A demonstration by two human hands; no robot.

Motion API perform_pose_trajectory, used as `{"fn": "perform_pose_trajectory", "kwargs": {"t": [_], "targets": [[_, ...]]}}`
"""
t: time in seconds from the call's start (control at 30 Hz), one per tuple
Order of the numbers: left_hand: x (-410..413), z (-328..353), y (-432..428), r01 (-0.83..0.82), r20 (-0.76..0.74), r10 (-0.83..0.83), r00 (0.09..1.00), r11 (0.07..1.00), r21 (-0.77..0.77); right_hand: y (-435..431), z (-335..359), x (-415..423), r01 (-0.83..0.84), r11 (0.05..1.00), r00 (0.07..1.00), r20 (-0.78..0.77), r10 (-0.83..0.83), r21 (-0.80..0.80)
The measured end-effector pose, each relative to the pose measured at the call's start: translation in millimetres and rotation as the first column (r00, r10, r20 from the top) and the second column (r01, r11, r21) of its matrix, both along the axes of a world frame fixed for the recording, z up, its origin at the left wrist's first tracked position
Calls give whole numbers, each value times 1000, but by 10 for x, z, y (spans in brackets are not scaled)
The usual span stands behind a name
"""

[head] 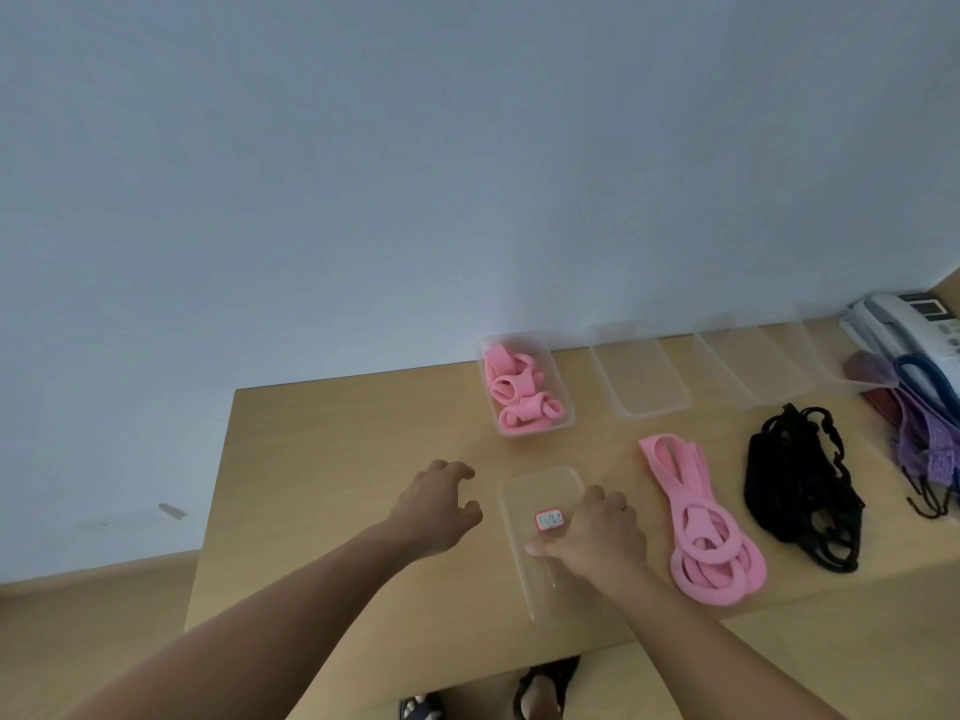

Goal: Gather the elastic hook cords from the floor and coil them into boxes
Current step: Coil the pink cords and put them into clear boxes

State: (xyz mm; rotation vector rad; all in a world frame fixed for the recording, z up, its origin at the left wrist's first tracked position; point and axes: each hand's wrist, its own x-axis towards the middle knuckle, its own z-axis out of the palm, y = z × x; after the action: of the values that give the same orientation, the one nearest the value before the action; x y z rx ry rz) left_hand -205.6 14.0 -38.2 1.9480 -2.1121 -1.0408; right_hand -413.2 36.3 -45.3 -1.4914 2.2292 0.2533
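my hands at the clear lid on the table

my right hand (pixel 592 532) sits on a clear lid (pixel 540 532) that lies flat on the wood table (pixel 337 459); my fingers are curled down on its right edge and my thumb presses near its middle, just below a small red and white sticker (pixel 549 520); i cannot tell if i am pinching it or only pushing on it; my left hand (pixel 439 504) is just beside the lid on the left, fingers bent and spread like a claw, with nothing in it and not touching the lid.

a clear box (pixel 524 384) stands at the back of the table with pink cords rolled up inside it; next to it on the right are more clear boxes (pixel 641 374), and they look bare inside; a loose pile of pink cords (pixel 701 532) lies on the table just to the right of my right hand; past that is a heap of black cords (pixel 795 485); further right are purple cords (pixel 930 449), and a blue cord (pixel 924 374) lies by a white phone (pixel 898 330) at the far right edge; my feet in sandals (pixel 540 688) show below the table.
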Motion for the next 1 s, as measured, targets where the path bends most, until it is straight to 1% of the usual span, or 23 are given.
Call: {"fn": "perform_pose_trajectory", "kwargs": {"t": [0.07,0.13,0.17,0.23,0.27,0.33,0.4,0.47,0.57,0.67,0.8,0.9,1.0], "targets": [[23,14,11,-13,-9,13,1000,1000,10,20,-1,-26,29,999,1000,8,-28,-18],[27,30,12,-23,-28,24,999,1000,19,34,0,-51,21,998,999,39,-19,-67],[28,43,8,-32,-41,33,999,999,24,31,6,-65,22,995,996,85,-14,-93],[35,75,-11,-44,-65,46,997,998,36,11,46,-98,59,991,964,265,-26,-117],[42,89,-27,-50,-75,53,996,998,43,-8,81,-115,88,990,924,380,-39,-110],[55,135,-67,-82,-97,89,991,994,69,-65,184,-138,135,987,810,584,-58,-89],[44,192,-112,-128,-131,140,981,987,98,-153,327,-132,166,981,710,703,-47,-102],[2,268,-176,-170,-208,189,960,980,104,-291,483,-95,191,972,641,767,-19,-136],[-92,396,-348,-245,-319,263,911,965,97,-595,666,-36,222,961,597,802,1,-166],[-160,505,-606,-313,-343,310,886,948,49,-928,748,-16,249,950,568,823,12,-187],[-260,544,-954,-386,-306,385,871,921,60,-1370,747,-13,235,960,568,823,-8,-153],[-342,467,-1168,-465,-272,464,843,883,66,-1663,641,2,192,976,573,819,-25,-104],[-408,355,-1303,-529,-221,530,819,846,65,-1881,475,-10,94,991,625,781,13,-92]]}}
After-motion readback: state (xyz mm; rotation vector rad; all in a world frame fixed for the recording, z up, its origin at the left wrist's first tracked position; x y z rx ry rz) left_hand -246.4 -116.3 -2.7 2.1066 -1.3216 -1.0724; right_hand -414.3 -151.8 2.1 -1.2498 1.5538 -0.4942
